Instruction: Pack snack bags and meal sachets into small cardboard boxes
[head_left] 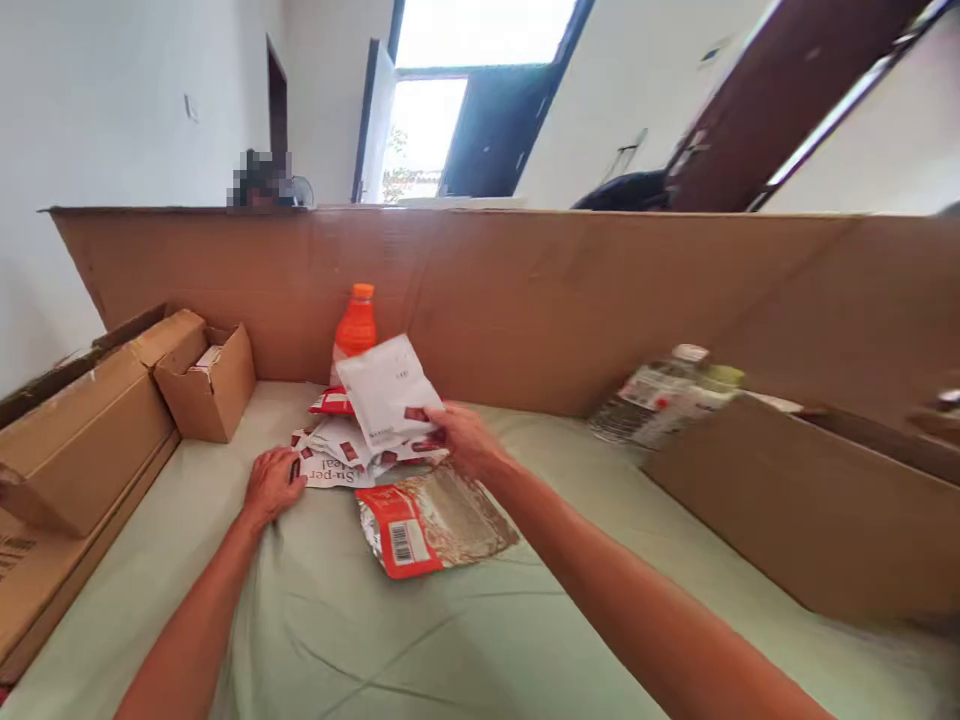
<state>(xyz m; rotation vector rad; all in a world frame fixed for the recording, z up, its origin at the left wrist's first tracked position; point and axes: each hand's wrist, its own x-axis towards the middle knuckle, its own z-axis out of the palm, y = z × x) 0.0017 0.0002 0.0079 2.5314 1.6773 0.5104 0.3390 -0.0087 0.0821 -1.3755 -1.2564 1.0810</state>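
My right hand (466, 440) is closed on the lower right corner of a white sachet (386, 385), which is held up at a tilt over a loose pile. Under it lie several more white sachets with dark red patches, among them one printed with "Su-per" (330, 474), upside down to me. At the left edge of that printed sachet, my left hand (274, 487) rests low on the cloth with thumb and fingers around the edge. Nearer to me lies a flat red and clear pouch (435, 525) with a barcode. A small red packet (330, 402) shows behind the pile.
An orange bottle (356, 322) stands behind the sachets, against a tall cardboard wall (525, 300). Cardboard boxes (90, 440) line the left, including a small open box (210, 385). To the right are a blurred clear bottle (649, 395) and a cardboard box (795, 500). Green cloth (360, 640) covers the surface.
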